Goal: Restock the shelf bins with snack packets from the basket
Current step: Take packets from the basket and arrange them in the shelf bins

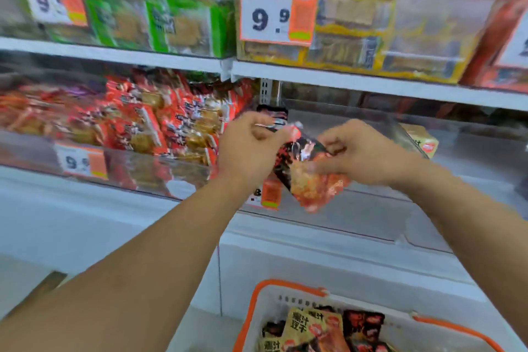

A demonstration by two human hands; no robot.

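Both my hands are raised in front of the middle shelf bin (371,208), a clear-fronted bin that looks nearly empty on the right. My left hand (248,148) pinches the top of a red and black snack packet (311,180). My right hand (363,151) grips the same bunch of packets from the right side. The packets hang just in front of the bin's clear front. Below, at the bottom edge, the white basket with orange rim (257,306) holds several yellow and black snack packets (317,328).
The bin to the left (128,128) is full of red snack packets. The upper shelf carries green packets (160,17) and yellow packets (371,37) behind 9.9 price tags (274,14). A yellow packet (423,140) lies in the right bin. White shelf base sits below.
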